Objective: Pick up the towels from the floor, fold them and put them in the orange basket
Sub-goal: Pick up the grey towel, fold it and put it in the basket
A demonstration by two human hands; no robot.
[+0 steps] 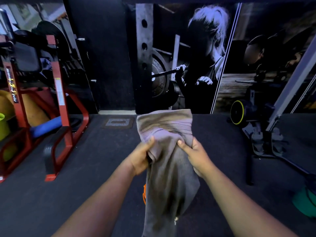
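Grey towel [168, 161] between both hands

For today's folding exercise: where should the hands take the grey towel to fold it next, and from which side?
Probably grip the grey towel at its hanging lower end, coming from below. The left hand and right hand already pinch the bunched middle; the long tail drapes straight down, free to lift.

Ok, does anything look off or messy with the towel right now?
The grey towel is bunched, not folded: the left hand and right hand grip it near the top, and the rest hangs crumpled, hiding nearly all of an orange object behind it, possibly the basket. Nothing looks spilled or damaged.
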